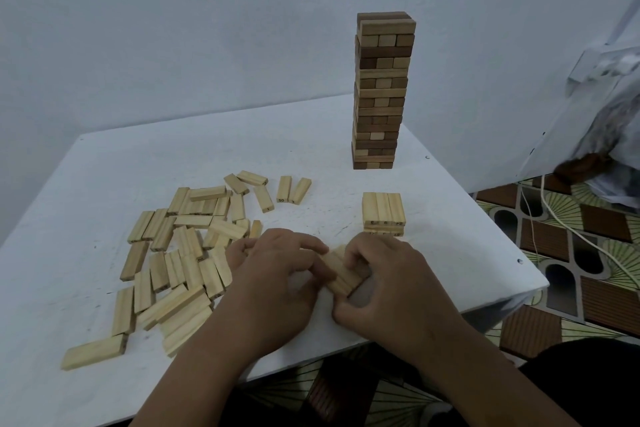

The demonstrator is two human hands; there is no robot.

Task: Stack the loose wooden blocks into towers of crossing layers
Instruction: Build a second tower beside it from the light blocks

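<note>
Both hands meet over a small bunch of pale wooden blocks (344, 274) near the table's front edge. My left hand (277, 274) grips the bunch from the left and my right hand (384, 274) curls around it from the right. Just behind them stands a short pale tower (383, 213) of crossing layers. Many loose pale blocks (183, 246) lie scattered to the left. A tall tower of darker mixed blocks (381, 90) stands at the back right.
The white table (138, 163) ends close behind my wrists and at the right, where patterned floor (571, 274) shows. A white cable (568, 229) and a plastic bag (609, 121) lie beyond the right edge. A white wall is behind.
</note>
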